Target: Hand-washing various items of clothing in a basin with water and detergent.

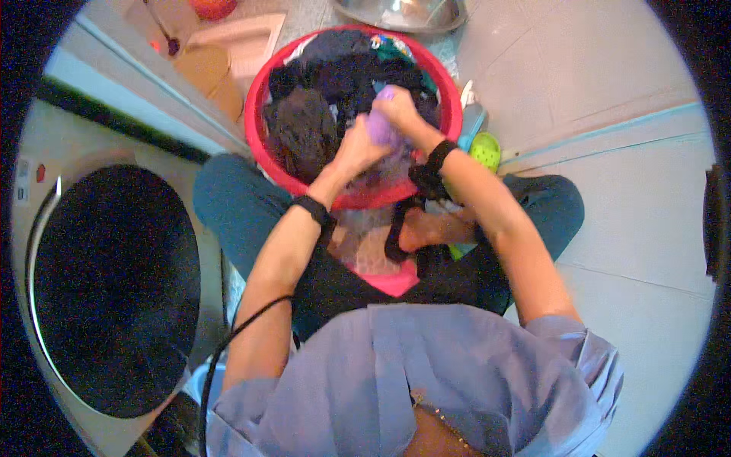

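A bunched lilac cloth (380,131) is gripped in both hands above the inside of a round red tub (256,145), near the middle of its opening and a little toward the person's right. It is a soft, pale purple, lighter than nearly everything around it, and it looks squeezed into a thick rope-like wad: one rounded bulge stands out past the right hand (397,110), a fuller part fills the space between the hands, and its lower end is too smeared to follow. Motion blur hides its weave and any seams, so what sort of garment it is cannot be told. The left hand (358,148) is closed around it on the near side, the right hand is closed around it a little farther off, and the exact set of the fingers is blurred on both. Behind and beside the cloth, dark clothes (343,74) fill much of the tub, nearly black, with a brownish-black crumpled garment (301,129) at the left. Below the hands the tub's contents turn greyish and blurred, too unclear to name.
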A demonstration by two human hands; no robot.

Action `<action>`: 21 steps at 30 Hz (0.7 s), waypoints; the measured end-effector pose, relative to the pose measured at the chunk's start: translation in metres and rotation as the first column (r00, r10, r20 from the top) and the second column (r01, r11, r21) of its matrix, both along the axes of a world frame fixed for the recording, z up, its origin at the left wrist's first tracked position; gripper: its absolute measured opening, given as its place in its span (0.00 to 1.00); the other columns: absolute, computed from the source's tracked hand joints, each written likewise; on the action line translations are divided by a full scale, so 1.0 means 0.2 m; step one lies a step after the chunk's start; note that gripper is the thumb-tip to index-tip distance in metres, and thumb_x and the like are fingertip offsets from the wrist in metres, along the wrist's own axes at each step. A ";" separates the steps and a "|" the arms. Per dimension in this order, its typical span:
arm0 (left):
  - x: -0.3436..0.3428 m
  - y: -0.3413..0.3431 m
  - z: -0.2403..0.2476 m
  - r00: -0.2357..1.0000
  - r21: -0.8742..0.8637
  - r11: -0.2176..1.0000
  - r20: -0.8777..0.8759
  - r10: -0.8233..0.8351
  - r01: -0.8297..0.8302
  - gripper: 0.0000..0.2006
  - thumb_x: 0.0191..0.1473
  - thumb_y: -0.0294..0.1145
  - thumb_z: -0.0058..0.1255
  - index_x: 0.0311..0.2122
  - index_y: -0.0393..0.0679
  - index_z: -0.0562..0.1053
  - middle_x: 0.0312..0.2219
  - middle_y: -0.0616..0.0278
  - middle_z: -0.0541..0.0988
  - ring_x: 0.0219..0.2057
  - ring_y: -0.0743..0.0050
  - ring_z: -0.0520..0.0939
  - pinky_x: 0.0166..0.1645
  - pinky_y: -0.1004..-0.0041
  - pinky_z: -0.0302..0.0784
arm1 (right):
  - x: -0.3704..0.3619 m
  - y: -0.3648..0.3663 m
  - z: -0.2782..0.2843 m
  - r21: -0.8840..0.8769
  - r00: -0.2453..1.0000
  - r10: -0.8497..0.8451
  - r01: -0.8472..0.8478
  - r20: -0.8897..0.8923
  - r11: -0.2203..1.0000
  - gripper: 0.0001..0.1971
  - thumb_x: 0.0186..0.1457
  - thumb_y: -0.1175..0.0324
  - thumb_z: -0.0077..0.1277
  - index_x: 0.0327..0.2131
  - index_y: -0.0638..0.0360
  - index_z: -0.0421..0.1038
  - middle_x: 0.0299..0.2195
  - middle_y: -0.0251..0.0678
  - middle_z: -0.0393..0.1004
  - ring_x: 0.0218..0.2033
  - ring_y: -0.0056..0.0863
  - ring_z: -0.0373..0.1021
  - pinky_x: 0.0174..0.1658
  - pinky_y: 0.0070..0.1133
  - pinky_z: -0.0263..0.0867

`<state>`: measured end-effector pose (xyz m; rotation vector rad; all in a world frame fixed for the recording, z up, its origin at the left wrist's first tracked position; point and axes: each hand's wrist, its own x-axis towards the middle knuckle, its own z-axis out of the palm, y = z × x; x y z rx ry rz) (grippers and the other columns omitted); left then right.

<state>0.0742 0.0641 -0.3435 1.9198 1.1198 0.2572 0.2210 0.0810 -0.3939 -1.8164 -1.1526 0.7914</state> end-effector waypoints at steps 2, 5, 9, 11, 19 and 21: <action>-0.02 -0.10 -0.10 0.995 -0.045 0.994 -0.019 0.100 -0.101 0.36 0.26 0.41 0.61 0.42 0.35 0.60 0.35 0.43 0.72 0.38 0.49 0.74 0.41 0.63 0.70 | -0.05 -0.07 -0.05 -0.120 0.999 -0.034 0.036 0.020 0.992 0.09 0.34 0.67 0.54 0.22 0.59 0.68 0.20 0.33 0.70 0.22 0.23 0.66 0.27 0.24 0.64; -0.05 -0.13 -0.03 0.947 -0.122 0.951 -0.187 0.260 -0.285 0.36 0.24 0.40 0.61 0.42 0.36 0.59 0.35 0.43 0.72 0.38 0.49 0.74 0.41 0.63 0.70 | -0.15 -0.18 0.05 -0.092 0.972 -0.090 0.071 -0.217 0.993 0.16 0.40 0.57 0.55 0.29 0.57 0.67 0.27 0.34 0.71 0.28 0.26 0.66 0.33 0.26 0.63; -0.15 0.00 0.07 0.896 -0.132 0.887 -0.048 0.441 -0.443 0.36 0.24 0.41 0.60 0.42 0.37 0.59 0.35 0.45 0.72 0.38 0.49 0.74 0.43 0.63 0.69 | -0.09 -0.25 0.37 -0.341 0.250 -0.246 -0.484 -0.936 0.806 0.29 0.44 0.41 0.46 0.46 0.46 0.61 0.42 0.32 0.67 0.42 0.32 0.65 0.42 0.41 0.61; -0.09 0.01 0.17 0.922 -0.098 0.934 -0.224 0.315 -0.343 0.38 0.23 0.43 0.60 0.43 0.39 0.59 0.37 0.47 0.72 0.40 0.50 0.73 0.44 0.62 0.68 | -0.11 -0.30 0.30 -0.118 0.086 -0.084 -0.565 -0.993 0.817 0.32 0.48 0.44 0.42 0.52 0.51 0.53 0.50 0.36 0.58 0.50 0.39 0.57 0.46 0.49 0.56; -0.14 0.04 0.00 0.944 -0.073 0.945 0.061 0.324 -0.319 0.50 0.31 0.54 0.58 0.56 0.38 0.49 0.46 0.39 0.63 0.47 0.48 0.66 0.50 0.65 0.62 | -0.16 -0.24 0.09 -0.211 0.055 -0.205 -0.345 -0.977 0.914 0.21 0.46 0.52 0.45 0.45 0.48 0.63 0.42 0.31 0.68 0.41 0.27 0.66 0.41 0.31 0.66; -0.10 0.09 0.10 0.815 -0.061 0.846 0.240 0.528 -0.530 0.38 0.40 0.47 0.55 0.53 0.36 0.55 0.43 0.42 0.65 0.43 0.53 0.68 0.48 0.67 0.63 | 0.05 -0.03 0.19 0.137 0.279 0.196 -0.216 -0.940 0.967 0.22 0.47 0.52 0.46 0.44 0.48 0.63 0.42 0.32 0.67 0.41 0.28 0.66 0.43 0.30 0.65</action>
